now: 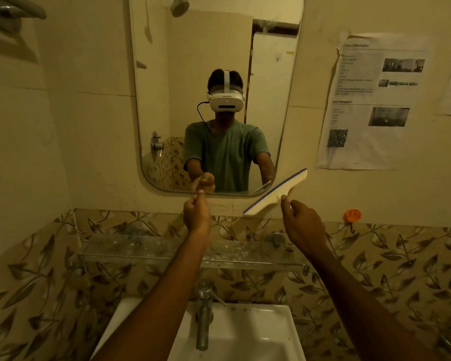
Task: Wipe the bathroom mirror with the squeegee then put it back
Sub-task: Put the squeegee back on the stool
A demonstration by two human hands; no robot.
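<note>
Head view: R hand (301,225) grips the squeegee (276,191) by its handle, fingers wrapped round it. The blade is tilted, its upper end over the mirror's (154,100) lower-right corner and the rest over the wall below. Can't tell if the rubber edge touches the glass. L hand (197,213) is curled at the mirror's bottom edge; can't tell whether it pinches anything. Judging by this, wiping is barely begun. To do it well: level the blade, press the rubber flat w/ even pressure, pull straight top-to-bottom in overlapping strokes, and keep the L hand off the glass.
</note>
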